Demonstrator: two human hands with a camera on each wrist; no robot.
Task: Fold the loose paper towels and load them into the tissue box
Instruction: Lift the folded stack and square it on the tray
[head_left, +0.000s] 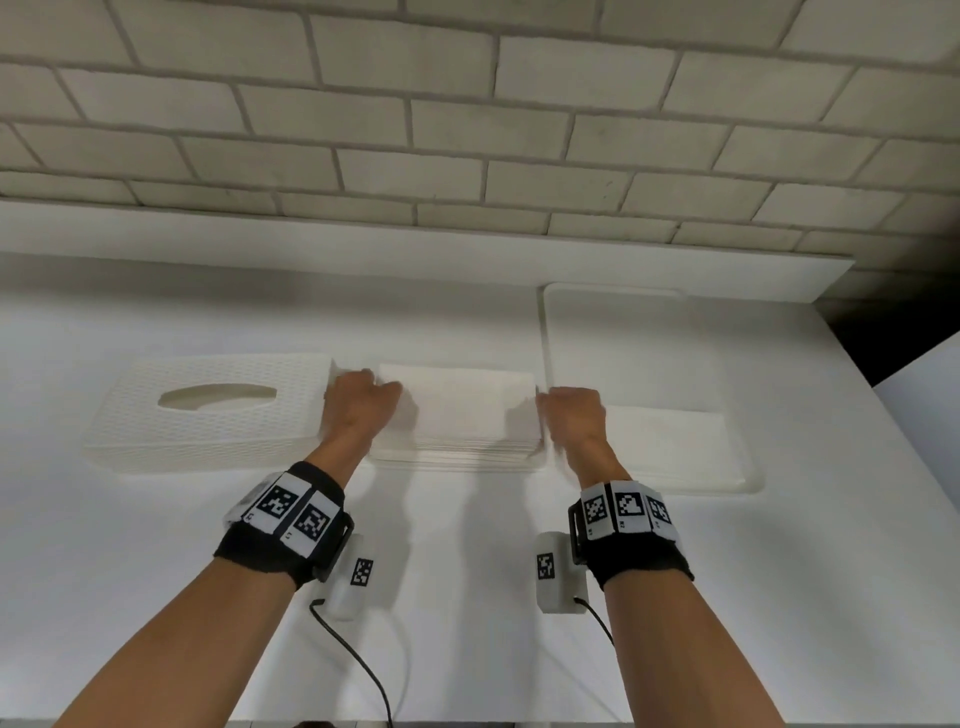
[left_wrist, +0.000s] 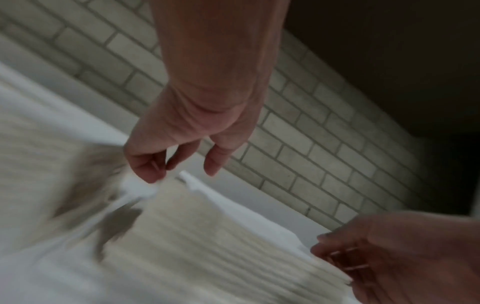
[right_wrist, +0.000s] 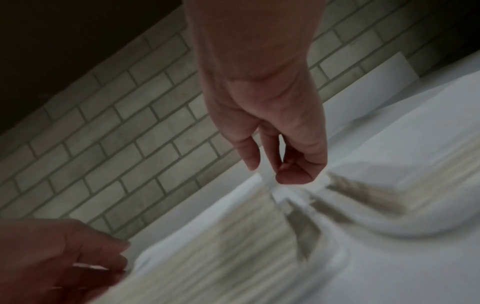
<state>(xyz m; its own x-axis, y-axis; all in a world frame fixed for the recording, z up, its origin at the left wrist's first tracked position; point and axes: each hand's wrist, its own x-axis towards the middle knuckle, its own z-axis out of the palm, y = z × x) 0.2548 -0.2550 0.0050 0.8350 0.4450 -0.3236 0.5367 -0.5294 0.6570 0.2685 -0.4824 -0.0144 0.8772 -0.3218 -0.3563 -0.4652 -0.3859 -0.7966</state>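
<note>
A stack of folded white paper towels lies on the white counter between my hands. My left hand is curled at the stack's far left corner. In the left wrist view the thumb and forefinger of that left hand pinch the corner of the top towel on the blurred stack. My right hand is curled at the far right corner, where the right hand pinches a raised towel edge of the stack. The white lattice tissue box, oval slot up, sits just left of the stack.
A white tray stands to the right of the stack and holds more flat paper towels. A raised white ledge and a brick wall run along the back. Wrist-camera cables trail toward the counter's near edge.
</note>
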